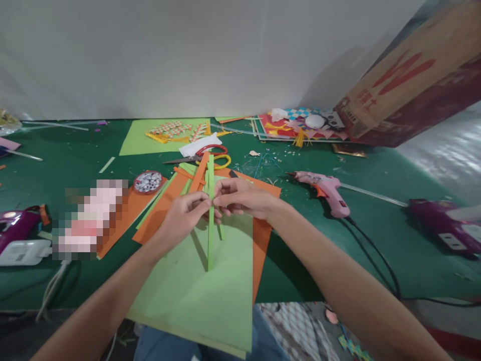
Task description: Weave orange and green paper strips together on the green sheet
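Note:
Both hands meet over the middle of the green table. My left hand (pixel 186 213) pinches a long light-green paper strip (pixel 211 235) that stands nearly upright, and an orange strip (pixel 200 173) leans beside it. My right hand (pixel 240 198) also pinches the green strip from the other side, fingers closed on it. Under the hands lie a light-green paper sheet (pixel 203 296) and orange paper sheets (pixel 161 208), with more cut strips fanned out behind.
Scissors with red and yellow handles (pixel 208 153) lie behind the strips. A round tin of googly eyes (pixel 148 182) sits left. A pink glue gun (pixel 326 190) with a black cord lies right, a purple one (pixel 443 225) farther right. A cardboard box (pixel 406 85) leans at back right.

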### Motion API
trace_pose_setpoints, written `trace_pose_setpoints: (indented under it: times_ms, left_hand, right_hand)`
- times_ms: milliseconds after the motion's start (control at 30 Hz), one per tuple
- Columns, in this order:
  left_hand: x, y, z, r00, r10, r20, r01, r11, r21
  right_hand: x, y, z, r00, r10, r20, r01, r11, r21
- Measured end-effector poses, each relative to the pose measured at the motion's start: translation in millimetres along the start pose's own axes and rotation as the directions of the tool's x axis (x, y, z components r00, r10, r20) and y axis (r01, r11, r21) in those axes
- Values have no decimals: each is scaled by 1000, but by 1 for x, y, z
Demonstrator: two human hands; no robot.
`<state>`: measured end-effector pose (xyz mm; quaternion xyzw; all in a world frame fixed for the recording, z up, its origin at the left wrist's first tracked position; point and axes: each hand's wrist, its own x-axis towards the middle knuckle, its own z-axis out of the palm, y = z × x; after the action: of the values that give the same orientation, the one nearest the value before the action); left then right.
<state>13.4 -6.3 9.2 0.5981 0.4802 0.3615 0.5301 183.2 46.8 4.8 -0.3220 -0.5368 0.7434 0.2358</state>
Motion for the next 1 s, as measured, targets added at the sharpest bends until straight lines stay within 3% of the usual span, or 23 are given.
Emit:
trace_pose_setpoints:
  times_ms: [233,367,533,800,1000]
  left_hand:
    - [1,4,0,953,119,-278,-80,986,146]
    - [2,0,0,905,225,-360,-157,965,208]
    - [4,-5,3,882,263,-390,-171,952,256]
    - [5,-3,2,922,159,-354,-112,982,151]
    - [7,-2,1,906,189,-378,-124,974,189]
  right_hand:
    - [-2,-2,2,989,-53,-136,33,989,-146]
    - [0,1,11,975,-84,-205,62,992,-110]
    - [2,4,21,958,-79,-276,71,997,-38]
    - [5,9,22,943,-149,-296,132,988,-74]
    - [6,12,25,943,-163,-290,136,984,-111]
